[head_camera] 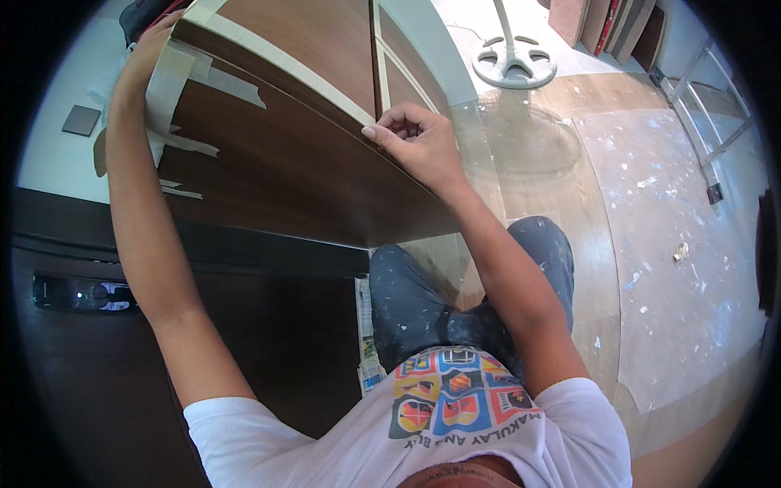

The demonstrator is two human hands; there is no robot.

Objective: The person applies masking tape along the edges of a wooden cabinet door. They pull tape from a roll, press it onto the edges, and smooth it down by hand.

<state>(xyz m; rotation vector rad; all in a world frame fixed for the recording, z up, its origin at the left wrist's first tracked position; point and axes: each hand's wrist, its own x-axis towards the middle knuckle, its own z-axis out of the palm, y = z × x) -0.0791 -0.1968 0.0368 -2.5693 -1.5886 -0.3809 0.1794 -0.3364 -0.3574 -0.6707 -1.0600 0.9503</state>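
A brown wood-grain cabinet point(293, 165) stands before me, its front edge and door borders lined with pale masking tape point(293, 67). My right hand point(421, 140) is at that front edge, thumb and forefinger pinched together on the tape strip. Up at the cabinet's far left corner is my left hand point(160, 29), partly hidden by the corner; whether it grips anything cannot be told. Several torn tape ends point(235, 85) stick to the brown side panel, below a wider pale strip point(165, 91) along its left edge.
A dark door point(274, 329) with an electronic lock point(85, 294) is at left, near a wall switch point(81, 121). Newspaper point(365, 329) lies by my leg. A round stand base point(514, 63), leaning boards point(601, 27), a metal ladder point(695, 104) and a paint-flecked floor sheet point(671, 256) are at right.
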